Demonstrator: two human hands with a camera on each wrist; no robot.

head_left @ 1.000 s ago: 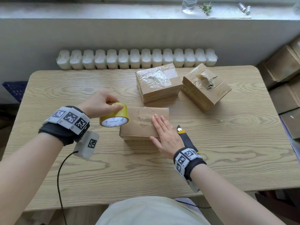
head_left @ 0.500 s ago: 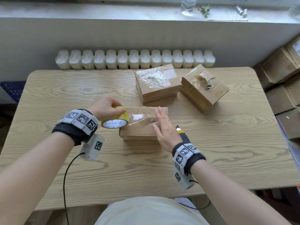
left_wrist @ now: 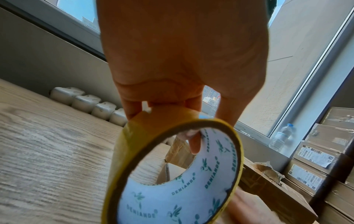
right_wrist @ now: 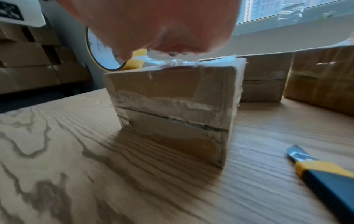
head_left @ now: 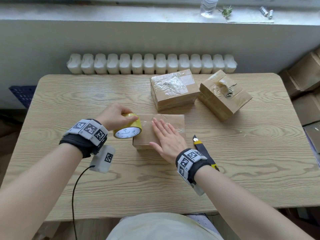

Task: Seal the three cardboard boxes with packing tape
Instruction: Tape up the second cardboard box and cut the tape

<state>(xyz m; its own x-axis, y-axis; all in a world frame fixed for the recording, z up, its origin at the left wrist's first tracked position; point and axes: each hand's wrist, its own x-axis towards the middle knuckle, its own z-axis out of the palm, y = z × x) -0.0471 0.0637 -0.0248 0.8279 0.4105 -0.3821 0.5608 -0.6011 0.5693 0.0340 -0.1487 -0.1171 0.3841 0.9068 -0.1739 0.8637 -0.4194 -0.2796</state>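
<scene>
A small cardboard box (head_left: 174,121) (right_wrist: 172,106) lies in the middle of the wooden table (head_left: 242,161). My right hand (head_left: 165,135) lies flat on its top with straight fingers, pressing clear tape down. My left hand (head_left: 117,116) (left_wrist: 182,68) grips a yellow tape roll (head_left: 128,129) (left_wrist: 172,174) at the box's left edge, fingers over the rim and one inside the core. Two more boxes stand behind: one (head_left: 174,89) with crinkled clear tape on top, and one (head_left: 225,94) turned at an angle with torn brown tape.
A yellow and black utility knife (head_left: 201,147) (right_wrist: 321,171) lies right of the near box, partly under my right wrist. A white radiator (head_left: 150,64) runs behind the table. Stacked cartons (head_left: 306,87) stand at the right. A water bottle (head_left: 207,5) stands on the sill.
The roll has come down to the box's left edge, drawing clear tape across the top. My right hand lifted briefly and now lies flat further left on the tape.
</scene>
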